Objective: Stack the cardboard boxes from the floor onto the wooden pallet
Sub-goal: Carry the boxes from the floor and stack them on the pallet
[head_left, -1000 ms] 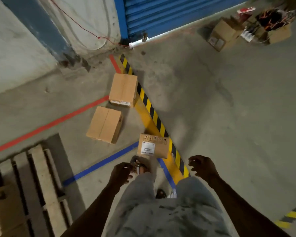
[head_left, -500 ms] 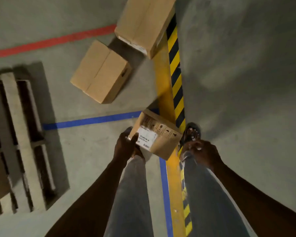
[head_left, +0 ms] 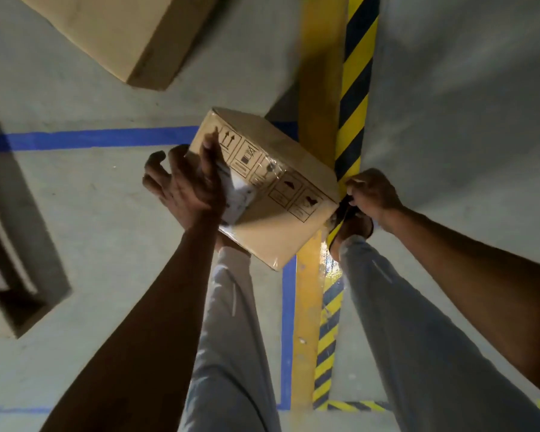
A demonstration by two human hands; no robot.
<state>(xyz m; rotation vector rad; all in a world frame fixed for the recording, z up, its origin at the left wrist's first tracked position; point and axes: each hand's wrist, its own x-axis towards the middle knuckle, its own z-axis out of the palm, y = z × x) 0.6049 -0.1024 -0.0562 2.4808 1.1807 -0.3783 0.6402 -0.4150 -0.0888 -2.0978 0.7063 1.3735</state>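
At the far left edge, the slatted wooden pallet (head_left: 0,244) was seen, blurred. A plain brown cardboard box (head_left: 113,32) lay on the grey concrete floor (head_left: 75,213) above a blue floor line (head_left: 85,139). Compared with half a second before, the small brown cardboard box with printed handling symbols and a white label (head_left: 272,194) had been lifted and tilted. It was clasped by the left hand (head_left: 184,185) at its labelled end, while the right hand (head_left: 371,194) gripped the opposite corner, beside the yellow-and-black striped strip (head_left: 356,88).

Yellow-black hazard stripe (head_left: 354,98) and blue floor line (head_left: 85,139) on grey concrete.
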